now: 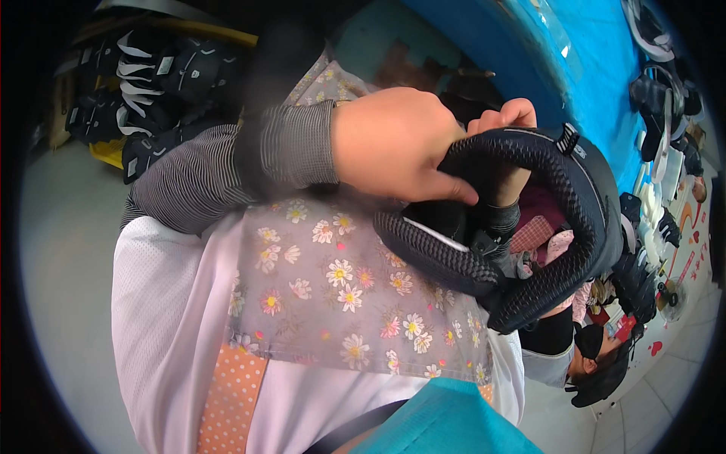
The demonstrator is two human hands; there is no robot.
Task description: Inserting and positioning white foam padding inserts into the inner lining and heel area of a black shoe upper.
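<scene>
Obs.: we see black bags (pixel 181 72) well left of our left hand (pixel 404 144), which pinches a black padded piece (pixel 584 219) extending rightward from it. Our right hand (pixel 505 119) curls at its rim; grip partly hidden, cannot tell. Blue sheet (pixel 597 98) further right.

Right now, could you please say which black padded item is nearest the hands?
The curved one, touching the left hand; the black items at left and right lie farther away.

Lighting's OK, fairly even; my L hand (pixel 397 144) is well lit, upper L bkgd dim. Some glare on blue surface (pixel 590 76). Dark blurry smear crosses my sleeve (pixel 193 170). Fisheye bends edges; rim's blk w/ bluish fringe.
</scene>
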